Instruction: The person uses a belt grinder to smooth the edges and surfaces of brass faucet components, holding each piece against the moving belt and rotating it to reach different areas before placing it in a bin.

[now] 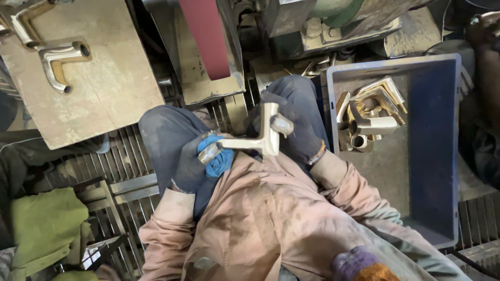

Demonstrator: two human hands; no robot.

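Angled brass handle [259,136] in gloved left hand [195,162], right hand [291,127].

Both gloved hands sit close over the knees, the left hand [195,166] and right hand [291,130] joined by the brass fitting [258,140] between them. Straight ahead the red sanding belt [205,36] and its metal frame block the way. To the right, the wall of the blue crate [442,156] stands near the right forearm; its near half lies open, its far corner crowded with brass pieces [370,117]. To the left, the board [88,88] has bare surface below two fittings [60,62].
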